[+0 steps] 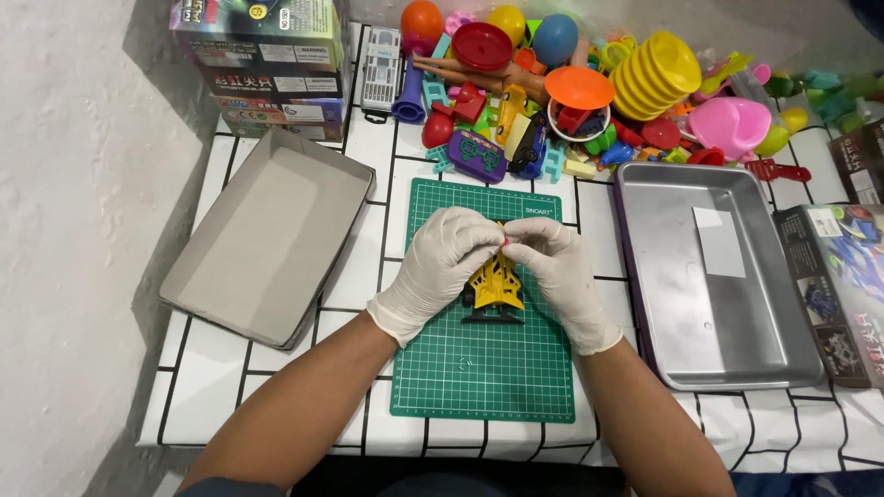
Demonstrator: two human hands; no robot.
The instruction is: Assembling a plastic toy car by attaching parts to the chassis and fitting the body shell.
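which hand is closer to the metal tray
Right. The right hand sits on the green mat just beside the metal tray; the left hand lies farther off, across the yellow toy.

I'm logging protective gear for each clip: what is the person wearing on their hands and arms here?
Both hands wear thin, off-white disposable gloves: the left hand and the right hand alike. Each glove fits snugly, wrinkles a little at the knuckles, and ends in a loose cuff just past the wrist. The forearms are bare below the cuffs. A dark blue-grey sleeve edge shows near the left elbow at the bottom of the picture. No watch or jewellery shows.
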